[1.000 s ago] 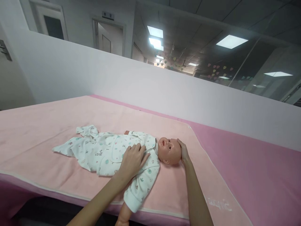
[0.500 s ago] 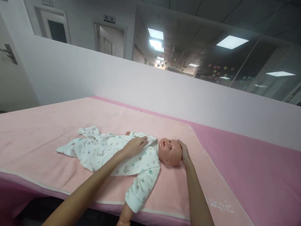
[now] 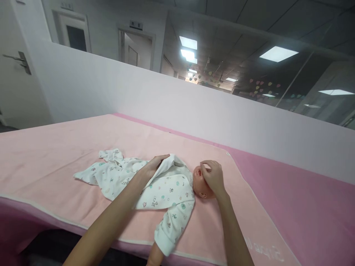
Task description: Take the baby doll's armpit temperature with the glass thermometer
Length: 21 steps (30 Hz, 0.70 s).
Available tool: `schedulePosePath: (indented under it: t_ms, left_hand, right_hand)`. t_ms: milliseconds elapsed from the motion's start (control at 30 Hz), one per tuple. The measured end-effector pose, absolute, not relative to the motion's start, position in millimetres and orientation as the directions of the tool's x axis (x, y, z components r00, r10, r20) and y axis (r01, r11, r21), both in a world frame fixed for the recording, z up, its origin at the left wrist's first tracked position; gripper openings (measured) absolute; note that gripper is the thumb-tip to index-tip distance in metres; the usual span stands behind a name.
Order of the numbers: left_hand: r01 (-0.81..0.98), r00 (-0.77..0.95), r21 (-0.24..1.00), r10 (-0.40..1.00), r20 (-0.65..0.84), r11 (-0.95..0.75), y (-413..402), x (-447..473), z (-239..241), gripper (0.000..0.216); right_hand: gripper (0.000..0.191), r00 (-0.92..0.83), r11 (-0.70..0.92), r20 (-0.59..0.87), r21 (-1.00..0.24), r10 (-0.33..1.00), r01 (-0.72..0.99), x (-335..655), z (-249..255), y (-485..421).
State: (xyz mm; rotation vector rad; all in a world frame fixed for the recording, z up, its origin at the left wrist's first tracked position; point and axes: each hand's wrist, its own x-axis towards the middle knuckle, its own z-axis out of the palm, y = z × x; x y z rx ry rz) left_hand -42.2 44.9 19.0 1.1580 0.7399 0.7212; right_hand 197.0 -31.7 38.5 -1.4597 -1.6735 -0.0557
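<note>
A baby doll (image 3: 200, 181) lies on its back on a pale pink towel (image 3: 55, 155), dressed in a white printed sleepsuit (image 3: 130, 181). My left hand (image 3: 154, 166) grips the far front flap of the sleepsuit and lifts it up off the chest. My right hand (image 3: 213, 176) rests over the doll's face with the fingers curled; most of the head is hidden beneath it. One sleeved doll arm (image 3: 172, 225) hangs over the near edge of the bed.
The towel covers a darker pink surface (image 3: 299, 207) that runs off to the right. A low white partition wall (image 3: 172, 103) stands just behind the bed. Doors and glass walls show beyond it.
My left hand slid from the doll's chest to the far flap of the sleepsuit and raised it. My right hand moved from behind the head onto the face.
</note>
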Motion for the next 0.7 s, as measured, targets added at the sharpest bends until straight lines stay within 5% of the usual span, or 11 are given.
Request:
schedulePosePath:
  t_ms: [133,333,433,567,700]
  left_hand:
    - [-0.229,0.575,0.905,0.8,-0.171,0.358,44.6,-43.4,17.9,0.029]
    - [-0.261,0.463,0.901,0.864,-0.199,0.347,40.2,-40.2,20.0,0.03]
    - [-0.188,0.446,0.958,0.888,-0.114,0.218,34.6,-38.3,23.1,0.034]
    - [0.03,0.442,0.993,0.893,0.086,-0.111,20.0,-31.2,27.2,0.038]
    - [0.333,0.629,0.798,0.749,0.209,-0.503,4.9,-23.3,27.9,0.038]
  right_hand:
    - [0.024,-0.148,0.21,0.476,-0.081,0.867,0.974,144.1,42.0,-15.2]
    - [0.026,-0.151,0.118,0.375,0.109,0.915,0.987,115.8,35.9,-5.2]
    - [0.024,-0.124,0.133,0.461,0.012,0.879,0.991,134.9,53.0,-26.1]
    - [0.02,0.088,0.171,0.652,-0.324,0.753,0.93,179.2,89.1,-73.5]
    - [0.027,0.405,0.252,0.7,-0.634,0.588,0.731,205.7,109.9,-108.7]
